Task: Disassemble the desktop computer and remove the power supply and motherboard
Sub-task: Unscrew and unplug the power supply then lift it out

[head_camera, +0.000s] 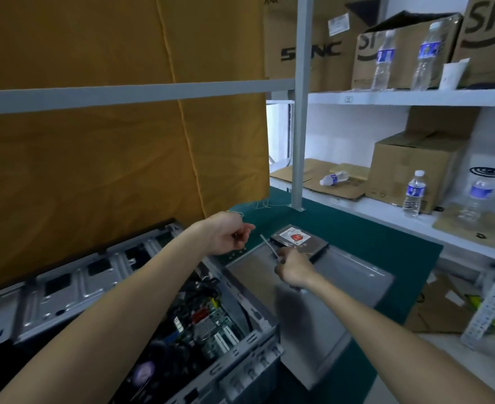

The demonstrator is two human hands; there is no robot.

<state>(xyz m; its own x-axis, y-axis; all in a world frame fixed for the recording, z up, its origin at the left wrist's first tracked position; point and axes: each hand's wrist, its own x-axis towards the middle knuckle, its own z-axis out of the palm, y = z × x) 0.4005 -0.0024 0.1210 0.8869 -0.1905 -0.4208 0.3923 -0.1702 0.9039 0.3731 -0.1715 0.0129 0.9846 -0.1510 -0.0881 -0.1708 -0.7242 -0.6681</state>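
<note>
Step looks like setting aside small parts. Right hand (294,268) grips screwdriver (270,246); left hand (228,236) pinches sth small & dark, prob. a screw. Next: drop it, go back inside. Open computer case (158,301), motherboard (208,322) still in, sits below-left of both hands.

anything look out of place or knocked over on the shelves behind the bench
One water bottle lies on its side on flattened cardboard on the lower shelf, while the other bottles there and on the shelf above stand upright. Nothing looks spilled around it. On the bench, the hard drive sits on the removed side panel, which seems deliberate.
</note>
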